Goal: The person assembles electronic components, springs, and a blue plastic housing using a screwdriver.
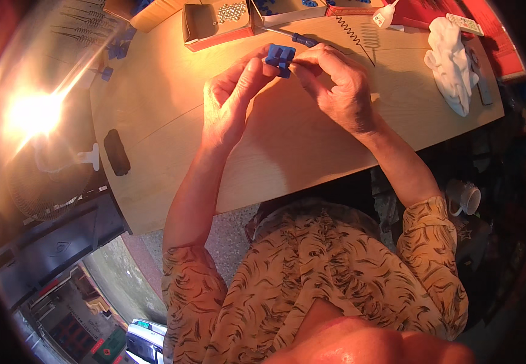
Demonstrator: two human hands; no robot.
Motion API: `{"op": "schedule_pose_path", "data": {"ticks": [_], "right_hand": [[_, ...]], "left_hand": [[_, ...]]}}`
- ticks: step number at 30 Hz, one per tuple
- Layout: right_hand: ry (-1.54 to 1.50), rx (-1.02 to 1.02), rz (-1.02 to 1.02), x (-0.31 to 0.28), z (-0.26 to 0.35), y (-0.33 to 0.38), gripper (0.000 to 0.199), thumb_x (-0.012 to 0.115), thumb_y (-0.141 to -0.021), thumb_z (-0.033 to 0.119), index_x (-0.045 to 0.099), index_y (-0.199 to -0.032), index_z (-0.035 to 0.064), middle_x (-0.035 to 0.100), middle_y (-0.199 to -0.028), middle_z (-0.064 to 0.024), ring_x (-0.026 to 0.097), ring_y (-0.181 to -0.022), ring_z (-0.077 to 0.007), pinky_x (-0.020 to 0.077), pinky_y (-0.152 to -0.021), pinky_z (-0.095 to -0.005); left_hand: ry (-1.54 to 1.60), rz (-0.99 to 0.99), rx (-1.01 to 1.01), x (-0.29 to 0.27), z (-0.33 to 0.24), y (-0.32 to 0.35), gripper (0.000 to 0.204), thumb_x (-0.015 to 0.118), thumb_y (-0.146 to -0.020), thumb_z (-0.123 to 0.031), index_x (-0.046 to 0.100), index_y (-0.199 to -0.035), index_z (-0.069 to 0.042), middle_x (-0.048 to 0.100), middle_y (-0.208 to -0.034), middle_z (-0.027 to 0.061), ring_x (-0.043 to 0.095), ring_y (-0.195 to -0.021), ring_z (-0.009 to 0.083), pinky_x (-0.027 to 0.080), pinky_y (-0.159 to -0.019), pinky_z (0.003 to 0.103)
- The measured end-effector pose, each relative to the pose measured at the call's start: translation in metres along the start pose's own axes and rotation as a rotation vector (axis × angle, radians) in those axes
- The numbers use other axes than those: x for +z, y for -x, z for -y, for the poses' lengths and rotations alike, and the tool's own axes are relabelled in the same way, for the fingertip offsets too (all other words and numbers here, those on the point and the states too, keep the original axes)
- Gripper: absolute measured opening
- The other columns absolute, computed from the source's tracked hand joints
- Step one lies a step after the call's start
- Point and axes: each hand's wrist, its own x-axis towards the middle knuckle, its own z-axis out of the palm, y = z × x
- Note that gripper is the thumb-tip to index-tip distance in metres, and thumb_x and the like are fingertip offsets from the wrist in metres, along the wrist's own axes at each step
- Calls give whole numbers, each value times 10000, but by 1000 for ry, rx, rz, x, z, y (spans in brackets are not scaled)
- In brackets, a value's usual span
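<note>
On the desk [154,121], the left hand [229,100] and right hand [335,82] pinch one blue part [280,59] between fingertips, held just above the wood. Assembly seems midway: a box [214,24] of small metal pieces and a spring [354,33] lie beyond.

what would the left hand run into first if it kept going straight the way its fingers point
Probably the open cardboard box of small metal parts, beyond the blue plastic piece that the left hand already pinches. Depth is hard to judge in this fisheye view.
</note>
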Motion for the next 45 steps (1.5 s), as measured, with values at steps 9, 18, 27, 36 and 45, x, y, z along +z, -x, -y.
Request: {"op": "schedule_pose_path", "data": {"ticks": [9,18,27,36,45], "right_hand": [[66,-113,-6,5,-5,1,144,746,-821,-58,668,-928,-1,680,-850,-98,678,-763,-261,553,-673,-347],[-164,259,64,2,2,3,45,710,-919,14,690,-944,-17,710,-846,-44,656,-764,-111,532,-695,-265],[-658,721,174,-6,-14,0,168,713,-960,176,731,-972,10,720,-862,-35,622,-769,-79,500,-684,-241],[-797,768,198,-6,-20,1,168,696,-973,178,716,-1013,16,706,-879,-48,608,-759,-93,493,-704,-238],[-921,926,198,-10,-20,0,161,701,-972,183,697,-1033,34,689,-912,-46,613,-769,-106,529,-728,-258]], "left_hand": [[108,-98,-199,8,-7,2,348,656,-1007,-216,681,-1231,49,728,-1088,98,675,-1032,141,531,-977,301],[38,-84,-238,1,0,4,197,687,-951,-162,750,-1030,7,716,-986,23,619,-884,67,491,-846,225],[-42,-64,-273,1,-7,6,281,670,-968,-169,706,-1160,33,721,-1048,65,654,-1021,124,499,-969,278],[-284,-5,-117,-3,-3,6,253,711,-955,-168,733,-1088,46,696,-1148,60,645,-1031,128,503,-946,291],[-256,12,-41,2,-3,6,241,752,-933,-165,746,-1015,61,681,-1129,39,679,-965,121,545,-866,289]]}}
